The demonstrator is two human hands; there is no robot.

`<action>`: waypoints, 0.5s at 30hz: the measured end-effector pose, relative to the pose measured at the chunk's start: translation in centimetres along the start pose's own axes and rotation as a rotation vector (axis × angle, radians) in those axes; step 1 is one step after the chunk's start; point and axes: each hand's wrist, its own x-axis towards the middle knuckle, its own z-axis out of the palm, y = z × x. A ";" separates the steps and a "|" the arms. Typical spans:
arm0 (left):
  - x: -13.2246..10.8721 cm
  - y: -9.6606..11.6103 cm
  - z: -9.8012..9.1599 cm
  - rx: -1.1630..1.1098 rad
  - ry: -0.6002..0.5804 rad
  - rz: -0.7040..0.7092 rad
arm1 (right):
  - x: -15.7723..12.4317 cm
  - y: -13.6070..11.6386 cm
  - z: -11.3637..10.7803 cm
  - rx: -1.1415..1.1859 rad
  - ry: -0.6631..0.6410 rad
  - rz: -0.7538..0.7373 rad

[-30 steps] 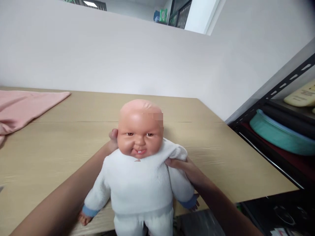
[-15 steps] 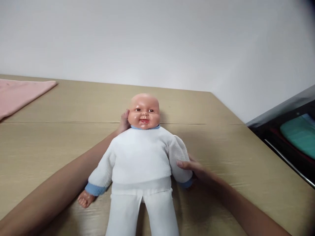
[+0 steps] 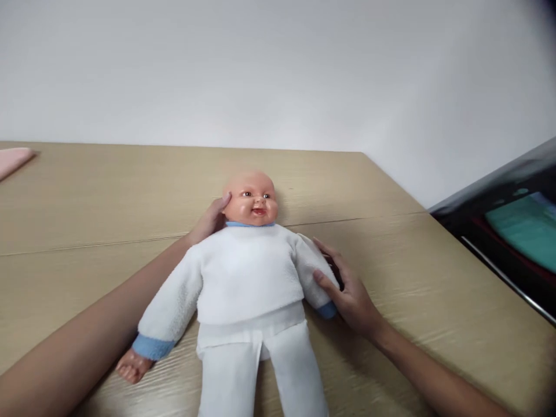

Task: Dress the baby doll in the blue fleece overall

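A baby doll (image 3: pixel 249 272) with a bald plastic head lies face up on the wooden table, feet towards me. It wears a white fleece top with blue collar and cuffs, and white trousers whose lower ends are out of frame. My left hand (image 3: pixel 212 217) cups the side of the doll's head, thumb by its temple, the other fingers hidden behind. On the other side, my right hand (image 3: pixel 350 295) is around the doll's sleeve, its thumb on top and fingers along the outer side. The doll's hand beside my left forearm shows; its other hand is hidden.
A pink cloth (image 3: pixel 15 161) lies at the far left of the table (image 3: pixel 108 191). Behind the table rises a pale wall (image 3: pixel 217 69). Past the right edge is a dark object with a green patch (image 3: pixel 521 229), blurred. A seam crosses the tabletop.
The doll's head has turned a little to the right. My right hand shows more fully around the sleeve. The view has shifted, so less of the pink cloth is visible.
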 end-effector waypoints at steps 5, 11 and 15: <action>0.9 1.1 -0.8 0.086 0.044 0.051 | 0.1 0.6 -0.1 -0.140 0.038 -0.097; 0.7 1.8 -1.3 0.216 0.024 0.030 | -0.3 0.5 0.2 -0.251 0.036 -0.158; -0.2 2.5 -1.2 0.218 0.082 -0.050 | -0.5 0.3 0.2 -0.264 0.003 -0.193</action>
